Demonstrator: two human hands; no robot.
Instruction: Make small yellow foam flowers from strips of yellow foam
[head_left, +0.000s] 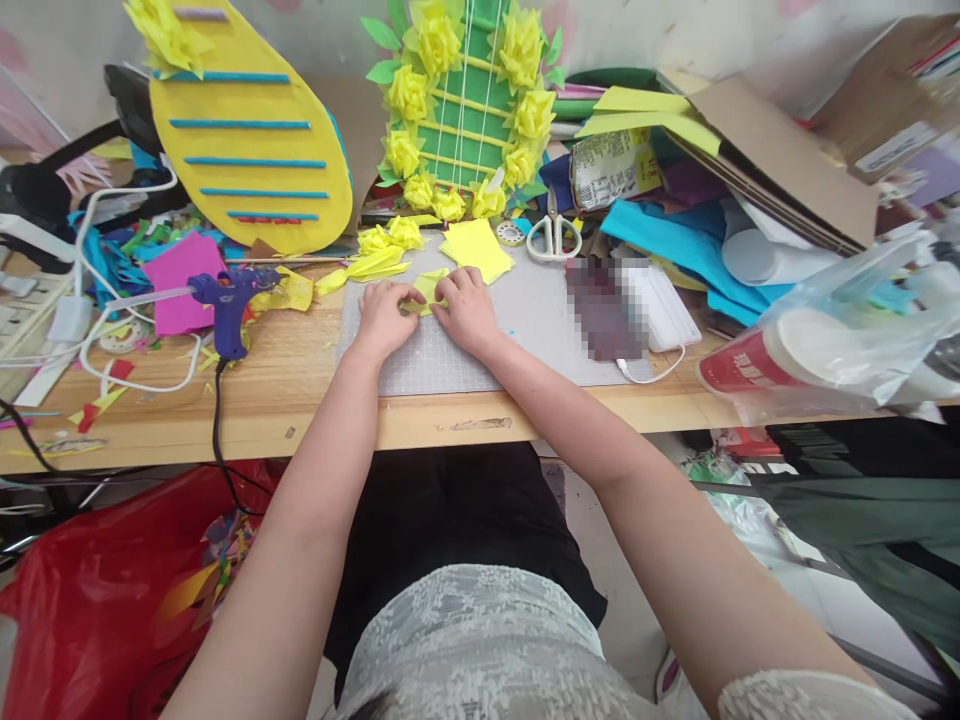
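Head view: two bare hands meet over a grey mat (525, 320) on a wooden table (300, 400). The left hand (384, 318) and right hand (466, 308) both pinch a small yellow felt piece (426, 290) between their fingertips, pressing it down onto the mat. The piece sits directly between the hands, partly hidden by the fingers. Just behind the mat lie yellow felt squares (477, 247), felt flowers (390, 238) and white scissors (553, 236). Left of the mat rests a purple glue gun (229, 300), its cord trailing over the table edge. Right of the mat sits a white box (660, 305). Nothing blocks the hands.
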